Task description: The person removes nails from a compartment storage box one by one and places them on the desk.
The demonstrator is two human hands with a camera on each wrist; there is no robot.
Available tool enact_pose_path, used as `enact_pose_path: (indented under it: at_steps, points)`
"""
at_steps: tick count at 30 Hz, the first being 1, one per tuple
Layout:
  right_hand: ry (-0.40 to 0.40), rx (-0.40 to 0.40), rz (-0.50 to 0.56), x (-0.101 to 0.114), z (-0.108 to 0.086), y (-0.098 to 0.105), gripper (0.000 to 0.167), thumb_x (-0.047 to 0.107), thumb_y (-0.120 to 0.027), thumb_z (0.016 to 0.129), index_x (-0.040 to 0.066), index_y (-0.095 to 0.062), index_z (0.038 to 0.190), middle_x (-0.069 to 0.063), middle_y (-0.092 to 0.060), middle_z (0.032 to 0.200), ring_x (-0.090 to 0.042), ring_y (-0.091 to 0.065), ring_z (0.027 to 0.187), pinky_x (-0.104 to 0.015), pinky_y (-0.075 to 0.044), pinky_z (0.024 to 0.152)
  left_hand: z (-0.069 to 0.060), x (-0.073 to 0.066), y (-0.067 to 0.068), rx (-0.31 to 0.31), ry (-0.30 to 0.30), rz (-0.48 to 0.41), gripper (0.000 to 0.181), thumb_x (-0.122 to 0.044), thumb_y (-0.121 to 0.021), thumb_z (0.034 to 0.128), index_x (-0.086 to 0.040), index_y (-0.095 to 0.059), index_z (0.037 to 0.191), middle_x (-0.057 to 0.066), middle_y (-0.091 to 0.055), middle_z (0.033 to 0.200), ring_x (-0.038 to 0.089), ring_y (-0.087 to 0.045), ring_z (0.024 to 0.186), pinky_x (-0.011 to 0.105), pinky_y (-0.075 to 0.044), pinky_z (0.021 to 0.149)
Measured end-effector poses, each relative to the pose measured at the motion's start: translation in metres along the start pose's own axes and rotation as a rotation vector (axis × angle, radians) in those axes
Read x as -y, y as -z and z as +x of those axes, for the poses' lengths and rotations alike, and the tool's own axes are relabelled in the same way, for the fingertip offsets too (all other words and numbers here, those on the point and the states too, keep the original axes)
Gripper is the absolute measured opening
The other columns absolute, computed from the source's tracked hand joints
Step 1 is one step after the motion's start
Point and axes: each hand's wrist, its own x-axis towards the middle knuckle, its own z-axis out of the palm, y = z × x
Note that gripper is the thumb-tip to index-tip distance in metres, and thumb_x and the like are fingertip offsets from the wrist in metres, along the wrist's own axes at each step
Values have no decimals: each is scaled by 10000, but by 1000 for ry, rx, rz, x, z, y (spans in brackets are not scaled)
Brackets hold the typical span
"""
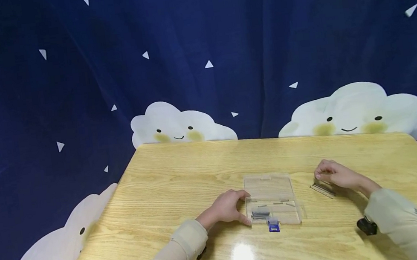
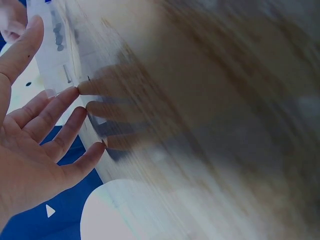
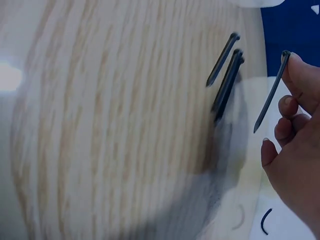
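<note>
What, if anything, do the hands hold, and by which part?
The right hand pinches a nail by its head. Beside the clear box, the left hand grips nothing.

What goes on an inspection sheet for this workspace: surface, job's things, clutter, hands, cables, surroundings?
Surface: wooden table, glare near its front.
Job's things: clear box, lid open, blue clasp in front, dark nails inside; loose nails on the table.
Clutter: nothing seen.
Hands: left hand at the box's left side, contact unclear; right hand pinches one nail.
Cables: nothing seen.
Surroundings: dark blue curtain with white clouds and triangles.
</note>
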Motion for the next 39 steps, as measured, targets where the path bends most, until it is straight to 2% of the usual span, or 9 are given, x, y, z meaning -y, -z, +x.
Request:
enact_pose_path:
  at_steps: [6, 13, 20, 28, 39]
  points:
    - [-21, -13, -45, -14, -2, -2, 129, 71, -507, 924, 23, -597, 845, -65, -473, 871, -123, -385, 789, -314, -326, 701, -1, 0, -3, 3, 5, 6, 738, -424, -816, 608, -125, -543, 1225, -24, -606, 1115, 141, -517, 1020, 273, -388, 894]
    - [-21, -35, -80, -19, -2, -5, 130, 46, -538, 900, 25, -623, 805, -39, -486, 831, -106, -393, 756, -281, -323, 668, -1, 0, -4, -2, -3, 18, 738, -430, -817, 604, -127, -547, 1221, -25, -610, 1110, 128, -518, 996, 260, -394, 876]
    - [-52, -56, -148, -24, 0, -9, 111, 29, -569, 873, 51, -636, 788, -21, -520, 823, -101, -424, 770, -297, -345, 696, 0, 1, -6, -1, -7, 24, 751, -438, -819, 594, -118, -551, 1218, -21, -611, 1101, 128, -517, 995, 253, -390, 881]
    - [-136, -85, -154, -24, 2, -12, 83, 40, -577, 863, 41, -645, 816, -44, -516, 842, -203, -405, 825, -348, -308, 708, 1, 3, -5, 3, -12, 28, 764, -451, -810, 594, -116, -543, 1227, -16, -603, 1114, 140, -518, 1007, 265, -386, 895]
    - [-121, -123, -149, -22, 1, -13, 89, 44, -587, 866, 30, -664, 824, -44, -545, 846, -135, -462, 775, -306, -379, 676, 3, 2, -3, 4, -4, 32, 763, -449, -811, 596, -122, -541, 1230, -21, -605, 1112, 139, -516, 1011, 268, -387, 894]
